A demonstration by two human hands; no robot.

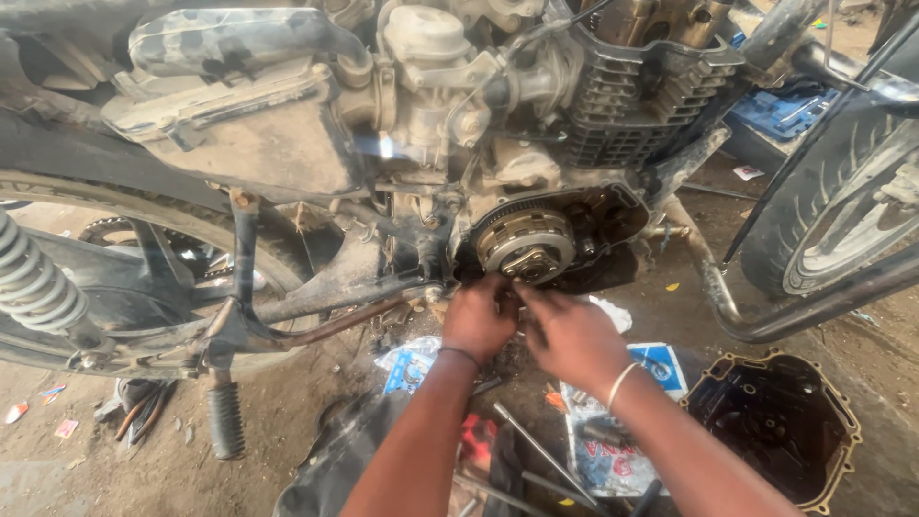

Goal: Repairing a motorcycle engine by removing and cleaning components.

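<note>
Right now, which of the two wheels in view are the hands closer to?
Neither by much, but the left hand sits nearer the rear wheel beside the coil spring; the front tyre stands farther off at the right edge.

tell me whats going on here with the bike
A person is working on a motorcycle's open engine. Both hands, the left hand and the right hand, reach in just below the exposed clutch assembly, fingertips at its lower edge. Whether they grip anything is not clear. The removed engine side cover lies on the dirt floor to the right, inner side up, and long metal tools lie on the ground beneath the arms.
</note>
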